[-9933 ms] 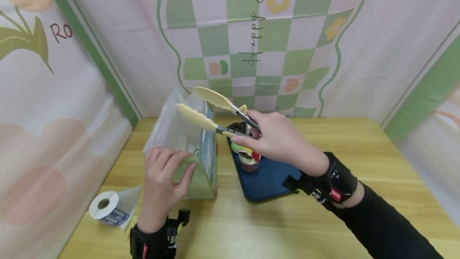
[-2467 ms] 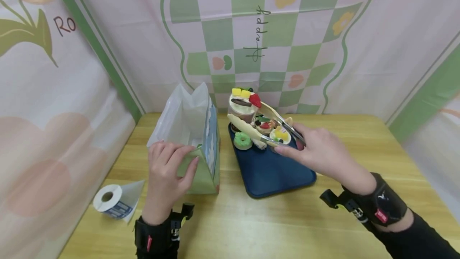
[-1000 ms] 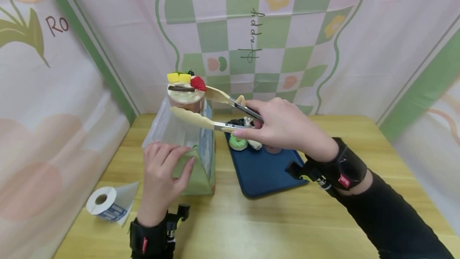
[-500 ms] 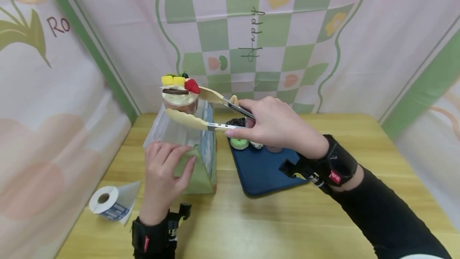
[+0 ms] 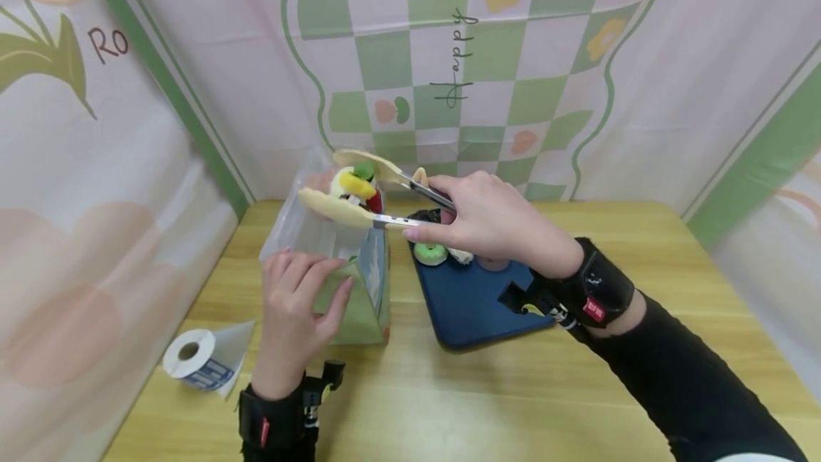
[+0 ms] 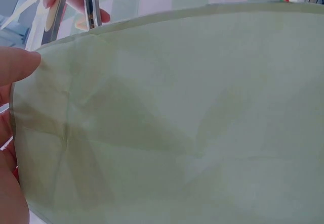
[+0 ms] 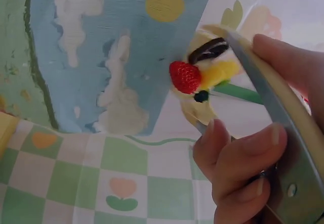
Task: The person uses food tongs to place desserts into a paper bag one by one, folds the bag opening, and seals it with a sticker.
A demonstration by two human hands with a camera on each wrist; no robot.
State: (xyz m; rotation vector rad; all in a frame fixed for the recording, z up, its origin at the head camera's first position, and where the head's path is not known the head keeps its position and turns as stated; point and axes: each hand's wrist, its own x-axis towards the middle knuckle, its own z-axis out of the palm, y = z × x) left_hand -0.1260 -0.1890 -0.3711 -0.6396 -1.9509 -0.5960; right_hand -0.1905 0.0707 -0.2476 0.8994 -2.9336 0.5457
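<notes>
My right hand [image 5: 494, 223] grips metal tongs [image 5: 400, 222] with cream scalloped tips. Between those tips a dessert cup [image 5: 357, 184] leans over, at the mouth of a lined paper bag [image 5: 353, 312]. Its strawberry [image 7: 185, 77], dark sandwich cookie [image 7: 208, 50] and yellow fruit pieces face me in the right wrist view, where the bag's blue painted side stands beside it. My left hand [image 5: 296, 312] pinches the bag's near rim. The left wrist view is mostly filled by the bag's green panel [image 6: 177, 113]. The bag's bottom is hidden.
Right of the bag lies a navy tray [image 5: 477, 316] with a green donut [image 5: 431, 254] and other desserts at its far end, partly behind my right hand. A label roll [image 5: 197, 361] sits at the table's left. A patterned cloth hangs behind.
With the tongs, my right hand carried the dessert cup from above the tray leftward to the bag. Since half a second ago the cup has dropped lower and tipped over. My left hand stays put.
</notes>
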